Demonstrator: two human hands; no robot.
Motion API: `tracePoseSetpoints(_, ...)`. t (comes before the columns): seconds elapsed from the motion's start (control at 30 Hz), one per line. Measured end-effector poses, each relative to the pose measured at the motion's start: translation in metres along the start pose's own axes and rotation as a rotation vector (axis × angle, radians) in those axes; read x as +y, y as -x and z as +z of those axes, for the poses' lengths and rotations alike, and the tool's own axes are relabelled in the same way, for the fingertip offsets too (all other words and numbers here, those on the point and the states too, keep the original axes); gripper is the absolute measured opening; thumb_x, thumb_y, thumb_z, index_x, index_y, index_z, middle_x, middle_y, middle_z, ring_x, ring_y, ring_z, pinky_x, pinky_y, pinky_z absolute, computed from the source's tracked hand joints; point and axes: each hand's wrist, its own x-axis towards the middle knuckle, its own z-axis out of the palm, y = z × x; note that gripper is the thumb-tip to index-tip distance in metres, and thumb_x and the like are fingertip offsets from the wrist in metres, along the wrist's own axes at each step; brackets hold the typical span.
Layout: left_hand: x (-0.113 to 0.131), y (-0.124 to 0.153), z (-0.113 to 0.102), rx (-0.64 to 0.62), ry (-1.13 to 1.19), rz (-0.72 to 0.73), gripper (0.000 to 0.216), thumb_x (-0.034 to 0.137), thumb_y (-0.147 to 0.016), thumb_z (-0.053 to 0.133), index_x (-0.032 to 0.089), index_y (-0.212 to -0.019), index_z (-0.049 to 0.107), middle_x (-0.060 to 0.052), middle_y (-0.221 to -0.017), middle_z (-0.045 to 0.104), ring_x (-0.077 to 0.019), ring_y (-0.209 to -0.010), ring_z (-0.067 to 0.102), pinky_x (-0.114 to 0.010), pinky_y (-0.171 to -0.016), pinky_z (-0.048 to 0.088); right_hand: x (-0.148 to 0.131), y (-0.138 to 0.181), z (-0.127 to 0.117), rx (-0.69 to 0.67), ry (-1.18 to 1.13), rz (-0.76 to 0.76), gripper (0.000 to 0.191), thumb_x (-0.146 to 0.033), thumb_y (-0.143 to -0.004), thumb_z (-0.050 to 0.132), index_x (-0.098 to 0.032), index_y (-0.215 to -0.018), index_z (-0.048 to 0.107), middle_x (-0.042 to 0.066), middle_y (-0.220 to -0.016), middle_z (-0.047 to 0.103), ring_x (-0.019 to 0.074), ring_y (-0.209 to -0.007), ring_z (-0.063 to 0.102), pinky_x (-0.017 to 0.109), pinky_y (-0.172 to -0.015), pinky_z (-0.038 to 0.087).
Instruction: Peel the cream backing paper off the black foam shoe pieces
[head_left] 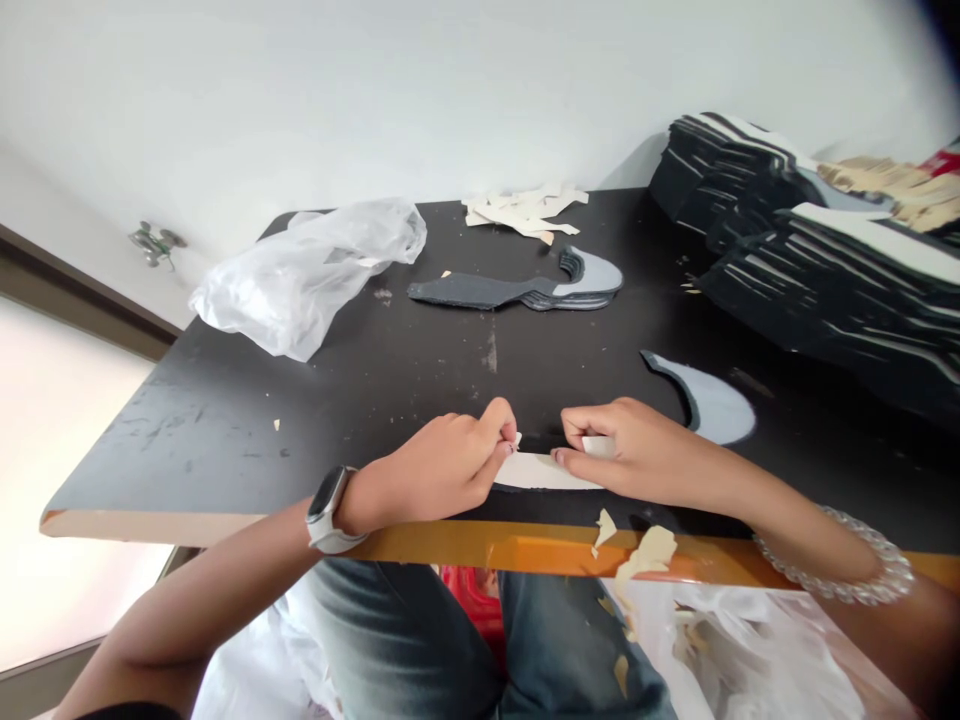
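Note:
A white strip with a dark edge [544, 471] lies flat near the front edge of the black table. My left hand [457, 462] pinches a small scrap of white paper between thumb and forefinger at the strip's left part. Over its right part, my right hand [637, 450] is closed, with the thumb resting on the strip and a white paper piece [599, 447] showing beside the curled fingers. Both ends of the strip are hidden by the hands. Just beyond the right hand sits a curved grey piece with a dark edge [716, 400].
Farther back are a small stack of curved grey pieces [592, 280], white paper strips [525, 210] and a clear plastic bag [307, 270]. Tall stacks of black and white pieces [840, 290] stand at right. Torn paper scraps [651, 553] hang at the orange table edge [450, 543].

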Motion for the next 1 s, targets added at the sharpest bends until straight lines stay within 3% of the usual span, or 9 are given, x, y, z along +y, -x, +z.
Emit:
tracePoseSetpoints(0.2,0.002,0.001,0.007,-0.02,-0.302,0.061,0.014,0.019,-0.095,0.029,0.02,-0.1,0.042,0.001,-0.077,0.065,-0.0229,-0.062,0.063,-0.031,-0.058,0.039,-0.001,-0.001,0.0,-0.008,0.06,-0.006,0.024,-0.034,-0.079,0.054,-0.022,-0.062,0.042,-0.007,-0.049,0.039,0.01,-0.049,0.033,0.026,-0.052,0.025)
tracePoseSetpoints(0.6,0.005,-0.003,0.013,0.011,-0.522,0.062,0.01,0.017,-0.094,0.032,0.015,-0.101,0.039,-0.001,-0.059,0.062,-0.022,-0.048,0.061,-0.029,-0.042,0.027,0.0,-0.001,0.0,-0.006,0.087,-0.003,0.024,-0.033,-0.079,0.054,-0.022,-0.062,0.042,-0.007,-0.049,0.041,0.0099,-0.049,0.035,0.026,-0.052,0.024)
tracePoseSetpoints(1.0,0.006,-0.004,0.02,0.059,-0.597,0.131,0.018,0.01,-0.089,0.034,0.012,-0.106,0.038,0.0,-0.055,0.06,-0.023,-0.047,0.062,-0.028,-0.039,0.029,0.0,-0.004,0.0,-0.008,0.111,-0.005,0.024,-0.033,-0.08,0.054,-0.021,-0.063,0.042,-0.007,-0.049,0.041,0.0099,-0.048,0.037,0.026,-0.052,0.024)
